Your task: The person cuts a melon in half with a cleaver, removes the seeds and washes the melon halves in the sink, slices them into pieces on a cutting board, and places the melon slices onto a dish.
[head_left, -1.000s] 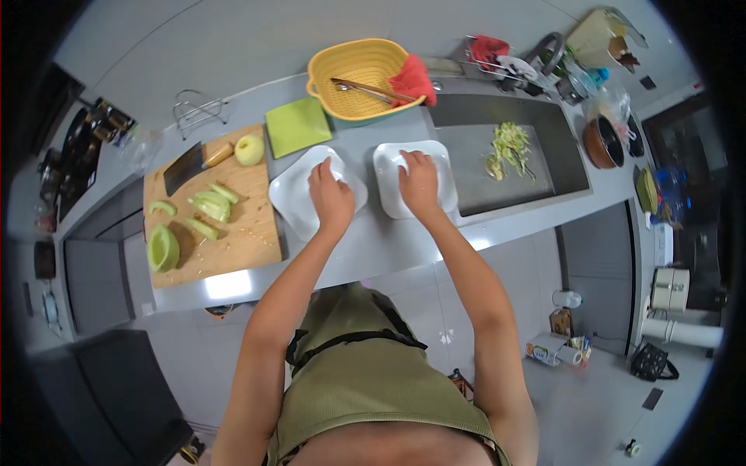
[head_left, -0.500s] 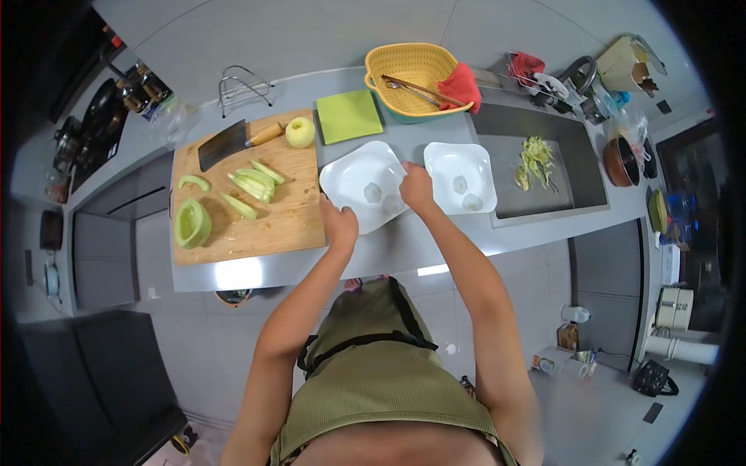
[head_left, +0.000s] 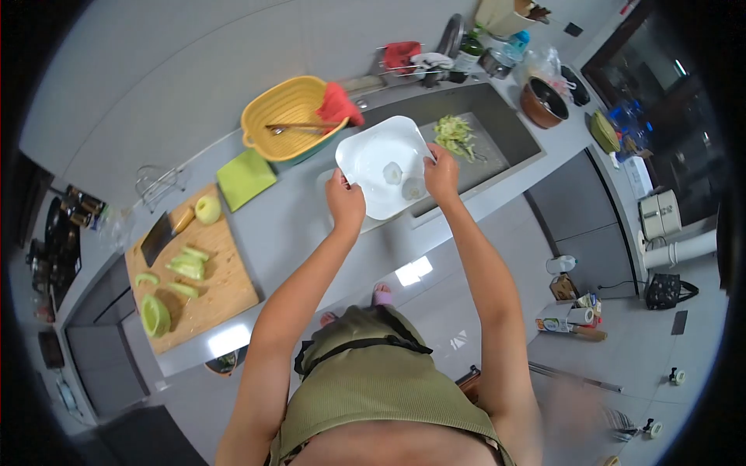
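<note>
A white square dish [head_left: 382, 159] is held up between my two hands, over the counter and the left edge of the sink. My left hand [head_left: 346, 203] is closed on its left side, and my right hand [head_left: 441, 175] grips its right side. A second white dish [head_left: 326, 180] lies on the counter, mostly hidden beneath the held one. To the left, a wooden board [head_left: 225, 272] bears a cleaver [head_left: 158, 239], a peeled round fruit [head_left: 208, 209], pale green slices [head_left: 187, 266] and a hollowed green piece [head_left: 155, 316].
Behind the dishes stands a yellow basket [head_left: 287, 105] with chopsticks and a red cloth [head_left: 339, 104]. A green square mat [head_left: 245, 179] lies left of it. Green scraps [head_left: 454, 136] lie in the sink [head_left: 509, 128]. A brown pot [head_left: 544, 102] stands beyond the sink.
Both hands went from resting at two separate dishes to gripping one, which has been lifted and moved right over the other. The view has turned toward the sink.
</note>
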Demonstrator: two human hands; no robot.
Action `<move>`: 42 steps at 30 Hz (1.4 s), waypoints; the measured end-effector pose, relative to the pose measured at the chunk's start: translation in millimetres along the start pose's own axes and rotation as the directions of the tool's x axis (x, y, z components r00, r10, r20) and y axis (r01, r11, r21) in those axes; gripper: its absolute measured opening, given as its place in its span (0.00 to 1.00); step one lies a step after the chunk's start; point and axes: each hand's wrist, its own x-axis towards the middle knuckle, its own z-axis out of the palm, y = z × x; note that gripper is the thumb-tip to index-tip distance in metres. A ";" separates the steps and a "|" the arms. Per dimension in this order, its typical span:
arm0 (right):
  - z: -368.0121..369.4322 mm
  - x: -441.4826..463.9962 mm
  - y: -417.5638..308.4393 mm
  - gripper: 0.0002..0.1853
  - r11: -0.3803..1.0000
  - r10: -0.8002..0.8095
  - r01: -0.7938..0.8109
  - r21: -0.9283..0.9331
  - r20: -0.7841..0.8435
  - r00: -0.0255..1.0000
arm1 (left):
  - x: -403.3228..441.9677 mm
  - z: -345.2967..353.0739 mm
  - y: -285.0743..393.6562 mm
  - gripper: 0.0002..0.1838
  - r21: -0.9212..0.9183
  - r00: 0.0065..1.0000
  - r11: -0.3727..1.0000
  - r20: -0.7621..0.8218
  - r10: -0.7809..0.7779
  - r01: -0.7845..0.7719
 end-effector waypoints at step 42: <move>-50.7 75.1 85.6 0.12 0.988 -0.112 0.093 -0.122 -0.151 0.982 | 41.9 137.3 -7.3 0.22 -0.120 0.996 0.992 -0.086 0.020 -0.030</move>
